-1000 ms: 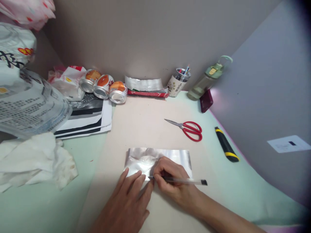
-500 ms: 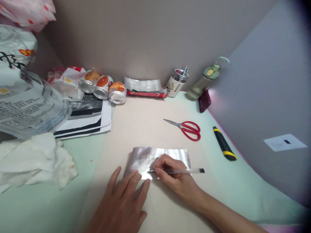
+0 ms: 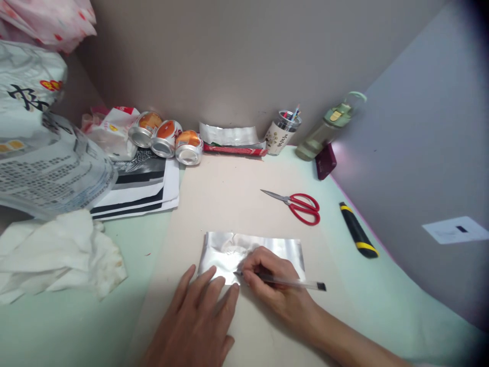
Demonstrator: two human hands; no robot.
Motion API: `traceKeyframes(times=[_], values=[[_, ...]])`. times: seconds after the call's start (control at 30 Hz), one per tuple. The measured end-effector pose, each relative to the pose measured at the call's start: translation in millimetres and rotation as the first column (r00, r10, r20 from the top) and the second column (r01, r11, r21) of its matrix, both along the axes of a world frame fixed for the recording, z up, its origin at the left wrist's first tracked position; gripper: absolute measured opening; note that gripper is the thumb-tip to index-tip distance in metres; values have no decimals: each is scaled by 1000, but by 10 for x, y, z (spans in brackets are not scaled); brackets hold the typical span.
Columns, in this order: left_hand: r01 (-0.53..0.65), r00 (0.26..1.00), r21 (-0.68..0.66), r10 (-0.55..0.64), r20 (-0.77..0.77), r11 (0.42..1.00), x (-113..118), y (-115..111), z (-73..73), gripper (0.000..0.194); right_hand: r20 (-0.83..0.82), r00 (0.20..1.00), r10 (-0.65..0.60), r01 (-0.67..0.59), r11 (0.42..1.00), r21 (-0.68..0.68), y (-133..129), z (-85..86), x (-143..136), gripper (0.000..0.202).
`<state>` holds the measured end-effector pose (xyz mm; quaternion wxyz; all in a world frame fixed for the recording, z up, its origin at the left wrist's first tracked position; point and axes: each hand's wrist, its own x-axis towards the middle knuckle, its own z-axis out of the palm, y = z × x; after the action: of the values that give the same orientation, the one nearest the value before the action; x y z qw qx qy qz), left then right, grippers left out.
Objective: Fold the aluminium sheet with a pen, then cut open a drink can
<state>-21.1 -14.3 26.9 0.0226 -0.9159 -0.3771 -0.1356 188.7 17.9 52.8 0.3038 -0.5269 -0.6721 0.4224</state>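
Note:
A silvery metal sheet [image 3: 219,252] lies on the pale paper at the middle front, with faint marks on its surface. My right hand [image 3: 273,280] is closed around a clear pen [image 3: 301,283] with a black end; the pen's tip touches the sheet near its lower edge, and the hand covers part of the sheet. Spread fingers of my left hand [image 3: 198,311] rest flat, their tips on the sheet's lower left edge and just below it. Red-handled scissors [image 3: 294,202] lie beyond the sheet.
A black and yellow cutter [image 3: 358,230] is at the right. Along the wall stand a green bottle [image 3: 324,130], a pen cup [image 3: 280,133], a red cut piece [image 3: 233,149] and cans [image 3: 189,148]. Plastic bags [image 3: 49,163] and crumpled tissue [image 3: 61,255] are at the left.
The view has shifted slightly, moving the scene a little to the right. The black end of the pen in my right hand has dipped lower. My left hand remains spread at the sheet.

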Motion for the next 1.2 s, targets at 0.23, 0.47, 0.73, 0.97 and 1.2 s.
traceKeyframes(times=[0.23, 0.47, 0.73, 0.97, 1.2], values=[[-12, 1000, 26, 13, -24, 1000, 54, -27, 20, 46, 1, 1000, 8, -8, 1000, 0, -8, -7, -5, 12], [13, 999, 32, -11, -35, 999, 40, -21, 0, 50, 11, 999, 42, -42, 999, -3, -14, -21, 27, 13], [-17, 1000, 3, 17, -22, 1000, 57, -36, 28, 52, 17, 999, 48, -49, 999, 17, -21, -22, 40, 14], [12, 1000, 1, -12, -20, 1000, 53, -11, 32, 48, 14, 997, 71, -71, 997, 41, -2, -14, 25, 13], [21, 1000, 3, -21, -18, 1000, 35, -2, 54, 42, 25, 996, 86, -87, 995, 45, 10, 24, 25, 14]])
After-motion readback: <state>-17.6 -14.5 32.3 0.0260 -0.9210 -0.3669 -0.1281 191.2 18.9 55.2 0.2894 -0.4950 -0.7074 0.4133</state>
